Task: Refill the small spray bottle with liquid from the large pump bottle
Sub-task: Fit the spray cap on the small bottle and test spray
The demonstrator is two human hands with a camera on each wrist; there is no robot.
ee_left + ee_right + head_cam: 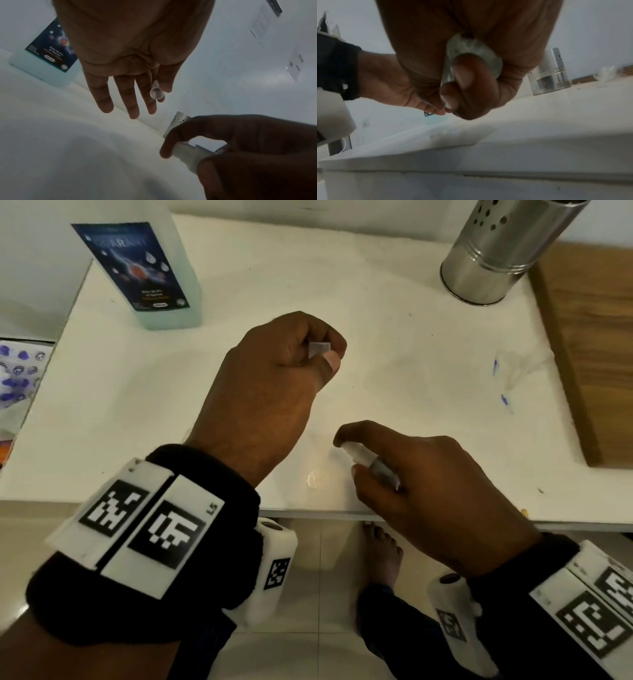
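The large bottle of pale blue liquid, with a dark blue label, stands at the table's back left; its top is out of view. My left hand hovers mid-table and pinches a small clear cap between thumb and index finger. In the left wrist view the cap shows its open end, and the other fingers hang straight. Near the front edge my right hand grips the small spray bottle, tilted with its white head pointing left and the index finger over it. The right wrist view shows the bottle's base.
A perforated steel canister stands at the back right beside a wooden board. A clear wrapper with blue marks lies right of centre. A patterned packet sits off the left edge. A wet spot lies near the table's front edge.
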